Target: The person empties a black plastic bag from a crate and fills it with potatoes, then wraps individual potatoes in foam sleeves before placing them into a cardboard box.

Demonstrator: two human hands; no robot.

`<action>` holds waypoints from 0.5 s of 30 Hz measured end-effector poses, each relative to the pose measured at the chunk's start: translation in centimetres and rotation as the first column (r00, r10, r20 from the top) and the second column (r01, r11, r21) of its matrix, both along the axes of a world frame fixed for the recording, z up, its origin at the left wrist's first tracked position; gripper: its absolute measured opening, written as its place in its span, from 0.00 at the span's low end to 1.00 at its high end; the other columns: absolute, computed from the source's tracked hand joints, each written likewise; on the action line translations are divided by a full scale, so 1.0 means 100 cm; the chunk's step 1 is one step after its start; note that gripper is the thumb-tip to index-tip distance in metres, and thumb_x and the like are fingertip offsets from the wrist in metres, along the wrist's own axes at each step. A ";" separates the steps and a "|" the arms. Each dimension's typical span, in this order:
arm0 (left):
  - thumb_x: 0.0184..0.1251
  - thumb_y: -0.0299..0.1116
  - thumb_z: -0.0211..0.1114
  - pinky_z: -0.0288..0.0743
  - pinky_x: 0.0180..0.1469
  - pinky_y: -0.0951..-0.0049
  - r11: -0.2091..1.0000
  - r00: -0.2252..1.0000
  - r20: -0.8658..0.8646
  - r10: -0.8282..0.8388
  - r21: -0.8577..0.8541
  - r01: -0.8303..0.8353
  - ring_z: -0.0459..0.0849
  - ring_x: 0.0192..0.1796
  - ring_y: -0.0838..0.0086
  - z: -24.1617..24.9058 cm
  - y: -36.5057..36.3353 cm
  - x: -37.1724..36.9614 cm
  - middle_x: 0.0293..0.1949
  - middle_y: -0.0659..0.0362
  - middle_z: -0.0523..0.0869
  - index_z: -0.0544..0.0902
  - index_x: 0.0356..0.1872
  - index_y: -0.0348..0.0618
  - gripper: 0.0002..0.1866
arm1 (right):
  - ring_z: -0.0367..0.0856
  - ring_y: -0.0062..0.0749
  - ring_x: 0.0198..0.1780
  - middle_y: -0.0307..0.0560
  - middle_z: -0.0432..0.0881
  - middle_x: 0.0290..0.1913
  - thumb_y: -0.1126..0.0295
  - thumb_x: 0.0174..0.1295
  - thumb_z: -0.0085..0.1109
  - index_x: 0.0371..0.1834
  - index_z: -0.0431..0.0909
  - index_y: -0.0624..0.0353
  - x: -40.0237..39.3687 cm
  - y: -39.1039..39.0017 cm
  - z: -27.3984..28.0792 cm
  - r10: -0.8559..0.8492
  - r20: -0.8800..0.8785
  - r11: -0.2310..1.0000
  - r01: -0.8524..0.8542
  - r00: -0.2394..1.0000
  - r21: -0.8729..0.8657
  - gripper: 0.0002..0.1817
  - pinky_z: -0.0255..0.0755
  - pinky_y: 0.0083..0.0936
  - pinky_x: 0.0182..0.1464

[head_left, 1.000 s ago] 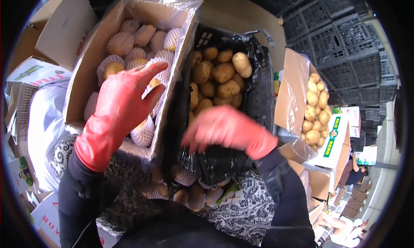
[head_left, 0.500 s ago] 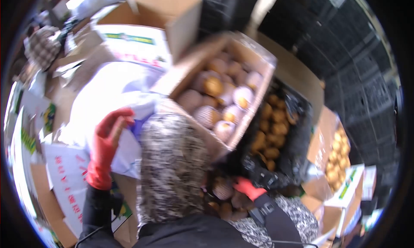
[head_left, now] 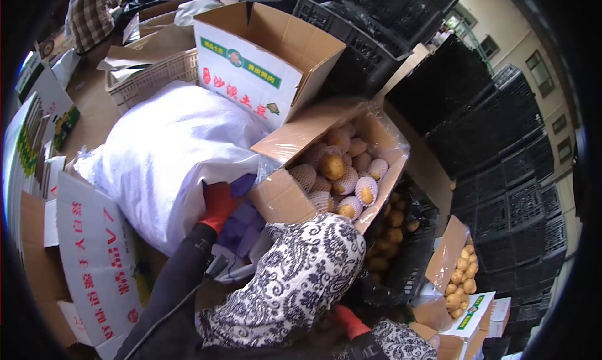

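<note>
My left hand (head_left: pixel 218 204), in a red glove, reaches into the mouth of a white sack (head_left: pixel 169 153). Purple folded pieces (head_left: pixel 241 228) lie in the opening beside it, and its fingertips are hidden there. Low down between my patterned-cloth knees (head_left: pixel 301 266) is my right hand (head_left: pixel 348 321), also red-gloved; shadow and cloth hide its fingers and anything under them. In front of my knees, an open cardboard box (head_left: pixel 285 194) tilts towards me, filled with potatoes in white foam nets (head_left: pixel 342 178).
Right of the box stands a black plastic-lined crate (head_left: pixel 407 260) of bare potatoes. Another carton holds potatoes (head_left: pixel 461 281) farther right. An open white carton (head_left: pixel 244 75) stands behind the sack, printed cartons (head_left: pixel 94 260) at left. Black crates (head_left: pixel 501 159) are stacked at right.
My left hand has gone from raised above the sack, fingers apart, down into its mouth. My right hand stays low between my knees. The view has shifted and become sharper.
</note>
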State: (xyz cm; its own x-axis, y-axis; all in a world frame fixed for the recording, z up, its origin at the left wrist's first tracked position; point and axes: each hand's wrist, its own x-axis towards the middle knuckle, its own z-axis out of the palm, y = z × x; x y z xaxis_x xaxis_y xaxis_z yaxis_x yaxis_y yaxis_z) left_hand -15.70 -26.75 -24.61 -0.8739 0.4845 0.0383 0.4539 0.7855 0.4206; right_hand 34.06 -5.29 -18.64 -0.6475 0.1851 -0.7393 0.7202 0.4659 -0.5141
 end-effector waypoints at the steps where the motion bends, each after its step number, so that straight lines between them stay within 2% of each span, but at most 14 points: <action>1: 0.49 0.55 0.78 0.62 0.74 0.46 0.995 0.981 0.172 -0.093 -0.024 0.099 0.66 0.75 0.45 -0.006 0.001 -0.017 0.72 0.37 0.69 0.67 0.73 0.40 0.52 | 0.78 0.52 0.65 0.61 0.79 0.65 0.54 0.65 0.63 0.66 0.76 0.59 0.019 0.002 -0.017 0.016 0.047 0.999 -0.018 0.999 0.044 0.29 0.71 0.41 0.66; 2: 0.46 0.60 0.76 0.57 0.75 0.40 0.985 0.953 0.250 -0.170 0.069 0.157 0.57 0.78 0.40 -0.047 0.002 -0.028 0.76 0.37 0.62 0.65 0.75 0.43 0.56 | 0.79 0.53 0.64 0.62 0.80 0.63 0.54 0.64 0.63 0.64 0.77 0.59 0.033 0.001 -0.028 0.031 0.096 0.996 -0.039 0.995 0.085 0.29 0.72 0.41 0.65; 5: 0.46 0.62 0.76 0.57 0.74 0.38 0.954 0.933 0.226 -0.279 -0.047 0.296 0.49 0.80 0.38 -0.100 0.009 -0.005 0.79 0.39 0.54 0.62 0.78 0.46 0.58 | 0.79 0.55 0.64 0.63 0.80 0.62 0.53 0.64 0.63 0.63 0.78 0.59 0.042 -0.001 -0.042 0.021 0.179 0.986 -0.049 0.984 0.157 0.29 0.73 0.42 0.64; 6: 0.50 0.57 0.75 0.56 0.74 0.37 0.891 0.892 0.439 -0.111 -0.353 0.284 0.49 0.80 0.38 -0.065 0.025 0.010 0.81 0.42 0.50 0.60 0.79 0.46 0.56 | 0.79 0.55 0.64 0.63 0.80 0.62 0.53 0.64 0.63 0.63 0.78 0.59 0.031 -0.002 -0.042 -0.003 0.169 0.986 -0.025 0.986 0.165 0.29 0.73 0.42 0.64; 9: 0.54 0.50 0.73 0.59 0.73 0.39 0.948 1.000 0.026 -0.002 -0.318 0.010 0.56 0.78 0.39 -0.108 0.033 0.036 0.78 0.41 0.58 0.62 0.78 0.46 0.50 | 0.79 0.55 0.64 0.63 0.81 0.61 0.52 0.63 0.63 0.63 0.78 0.59 0.010 -0.012 -0.034 -0.072 0.156 0.980 0.041 0.985 0.194 0.29 0.73 0.42 0.64; 11: 0.55 0.46 0.72 0.61 0.72 0.42 0.963 0.996 0.014 -0.092 -0.253 0.092 0.61 0.76 0.41 -0.121 0.028 0.038 0.74 0.40 0.64 0.65 0.75 0.43 0.46 | 0.79 0.55 0.63 0.63 0.81 0.61 0.52 0.63 0.64 0.62 0.78 0.59 0.007 -0.015 -0.032 -0.101 0.160 0.977 0.068 0.982 0.201 0.29 0.73 0.41 0.64; 15: 0.56 0.37 0.71 0.66 0.70 0.47 0.963 0.960 -0.109 -0.257 -0.111 0.245 0.70 0.71 0.44 -0.102 0.023 -0.004 0.65 0.40 0.76 0.72 0.70 0.37 0.38 | 0.79 0.55 0.63 0.63 0.81 0.61 0.52 0.63 0.64 0.62 0.78 0.59 0.002 -0.016 -0.031 -0.125 0.135 0.974 0.096 0.983 0.204 0.29 0.73 0.41 0.64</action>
State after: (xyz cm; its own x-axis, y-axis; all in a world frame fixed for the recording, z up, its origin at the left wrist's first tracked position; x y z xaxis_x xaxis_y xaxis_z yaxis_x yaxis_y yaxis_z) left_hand -16.06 -24.41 -34.78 -0.7152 0.6945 0.0791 0.6848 0.6735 0.2784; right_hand 34.30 -6.94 -21.73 -0.5026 0.4000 -0.7664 0.8332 0.4605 -0.3060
